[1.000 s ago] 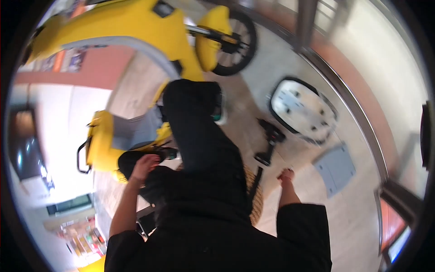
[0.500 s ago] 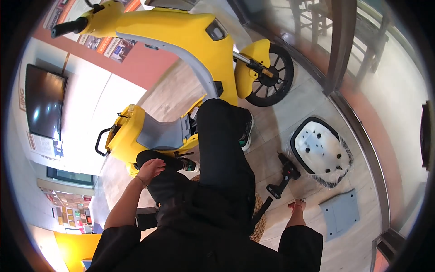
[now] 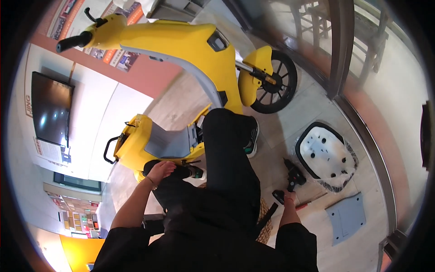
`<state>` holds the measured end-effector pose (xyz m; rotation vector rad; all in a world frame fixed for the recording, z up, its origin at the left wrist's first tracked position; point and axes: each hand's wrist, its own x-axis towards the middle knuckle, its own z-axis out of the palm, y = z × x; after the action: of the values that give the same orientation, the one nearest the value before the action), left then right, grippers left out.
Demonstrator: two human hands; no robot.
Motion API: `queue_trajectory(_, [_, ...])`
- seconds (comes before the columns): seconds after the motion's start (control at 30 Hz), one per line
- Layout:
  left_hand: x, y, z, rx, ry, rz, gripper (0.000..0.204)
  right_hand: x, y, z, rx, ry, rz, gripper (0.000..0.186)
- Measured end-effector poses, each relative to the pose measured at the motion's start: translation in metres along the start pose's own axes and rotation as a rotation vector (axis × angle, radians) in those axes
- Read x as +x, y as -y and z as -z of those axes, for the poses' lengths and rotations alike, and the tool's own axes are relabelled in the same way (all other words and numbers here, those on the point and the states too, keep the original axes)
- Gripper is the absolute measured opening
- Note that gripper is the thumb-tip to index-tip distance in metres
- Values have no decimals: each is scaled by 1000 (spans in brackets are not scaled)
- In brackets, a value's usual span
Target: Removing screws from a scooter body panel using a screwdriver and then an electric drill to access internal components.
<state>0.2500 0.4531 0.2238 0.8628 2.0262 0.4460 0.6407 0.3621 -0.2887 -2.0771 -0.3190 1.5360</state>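
My left hand [image 3: 161, 171] rests on my left knee with its fingers laid out, holding nothing. At my right side, my right hand [image 3: 289, 197] is closed round the handle of a black cordless drill [image 3: 295, 176], between its body and its battery foot; some of the fingers are hidden. The drill lies on the floor. Just beside that hand is a thin red-ended tool [image 3: 301, 206], its exact kind too small to tell. In front of me stands a yellow electric scooter [image 3: 181, 41] with a grey footwell [image 3: 166, 141].
On the floor at right lies a white, black-rimmed seat-like part [image 3: 322, 152] in clear plastic wrap. Nearer is a grey flat panel [image 3: 346, 218]. A woven stool [image 3: 264, 222] is under me. Glass doors [image 3: 312, 41] line the right; a screen [image 3: 52, 109] hangs at left.
My right hand has moved forward and left onto the drill's handle. The red-ended tool now shows to the right of that hand. My left hand stays on the knee; the view has shifted slightly.
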Motion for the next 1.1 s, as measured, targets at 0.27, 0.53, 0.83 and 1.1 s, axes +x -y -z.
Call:
queue_trajectory(0.27, [0,-15,-8,101,-15,-4,32,41,-46,-23,-134,-11,-35,43])
queue_trajectory(0.53, [10,1,-23,2,37,1,29,-15,-7,-14,732,355,-241,17])
queue_trajectory(0.83, [65,43,-26,-96,86,-38,24,-156,118,73,901,352,181,34])
queue_trajectory(1.1, [107,40,-53,-324,150,-85,21,-310,314,167,505,152,1127,34])
